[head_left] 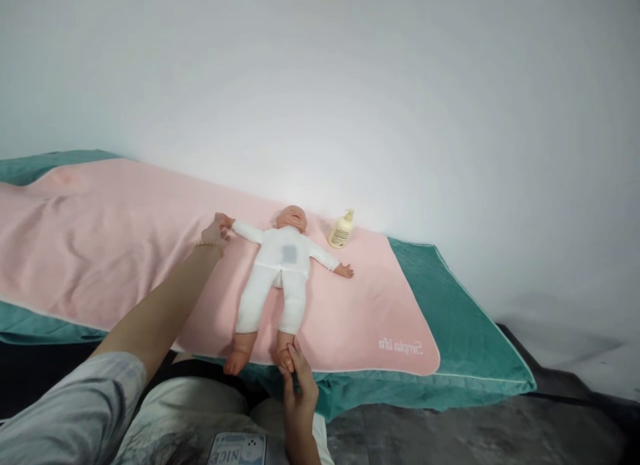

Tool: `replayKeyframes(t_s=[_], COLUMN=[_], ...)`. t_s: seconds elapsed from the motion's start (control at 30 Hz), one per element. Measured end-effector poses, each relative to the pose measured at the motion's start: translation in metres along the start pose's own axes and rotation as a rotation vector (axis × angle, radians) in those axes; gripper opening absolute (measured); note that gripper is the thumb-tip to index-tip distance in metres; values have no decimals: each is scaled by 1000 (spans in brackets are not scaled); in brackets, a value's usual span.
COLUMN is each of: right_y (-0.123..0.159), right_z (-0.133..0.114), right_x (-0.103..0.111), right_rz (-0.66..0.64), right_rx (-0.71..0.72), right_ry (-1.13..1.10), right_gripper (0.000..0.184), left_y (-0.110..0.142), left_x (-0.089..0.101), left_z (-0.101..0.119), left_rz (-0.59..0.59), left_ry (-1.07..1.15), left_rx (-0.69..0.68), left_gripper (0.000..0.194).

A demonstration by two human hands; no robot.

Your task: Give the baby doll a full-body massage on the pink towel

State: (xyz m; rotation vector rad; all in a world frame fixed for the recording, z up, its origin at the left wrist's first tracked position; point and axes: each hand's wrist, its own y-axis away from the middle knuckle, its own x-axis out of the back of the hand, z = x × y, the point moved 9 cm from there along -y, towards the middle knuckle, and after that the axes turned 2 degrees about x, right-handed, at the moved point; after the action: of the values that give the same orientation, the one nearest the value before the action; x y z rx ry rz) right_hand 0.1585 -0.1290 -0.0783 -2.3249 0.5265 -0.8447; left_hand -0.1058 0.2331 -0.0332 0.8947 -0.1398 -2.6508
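Note:
A baby doll (284,258) in a white cloth suit lies on its back on a pink blanket (150,218), arms spread, feet toward me. My left hand (216,233), a beaded bracelet at its wrist, is closed around the doll's small hand at the left. Lower down, my right hand (301,385) grips the doll's bare foot (285,351) on the right, thumb and fingers on either side of it. The doll's other arm and foot rest untouched. A pale yellow pump bottle (342,230) stands beside the doll's head, apart from both hands.
Under the blanket is a green padded bed (450,305), whose edge shows at right and front. A white wall (350,98) rises directly behind it. The blanket is wrinkled at the left, and grey floor (425,438) shows below.

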Motion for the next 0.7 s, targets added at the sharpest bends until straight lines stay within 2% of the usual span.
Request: replayKeyframes(t_s=[0.07,0.13,0.23,0.37,0.5,0.6,0.7], right_y=[-9,-24,-55,-109,-159,-188,-206], right_z=[-5,-9,-20,-37,-36,-25,-12], right_x=[6,13,24,33,28,15,-1], right_rz=[9,-11,-62,-131,-147,-148,-149], right_rx=[21,7,-27,6,10,5,0], right_ry=[-19,-53,-144,-233,-216,-214,-215], right_gripper=[39,39,40,41,42,41,42], left_y=[6,13,29,65,109,139,155], left_x=[3,4,-5,-47,-81,-92,-93], left_z=[-1,1,8,24,12,-1,-10], left_rz=[75,127,114,-95,-340,-511,-599], left_ry=[-28,-55,-99,-377,-563,-715,-843], left_rx=[-38,-82,-166,-455,-597,-703,-791], left_gripper=[20,25,30,38,35,27,21])
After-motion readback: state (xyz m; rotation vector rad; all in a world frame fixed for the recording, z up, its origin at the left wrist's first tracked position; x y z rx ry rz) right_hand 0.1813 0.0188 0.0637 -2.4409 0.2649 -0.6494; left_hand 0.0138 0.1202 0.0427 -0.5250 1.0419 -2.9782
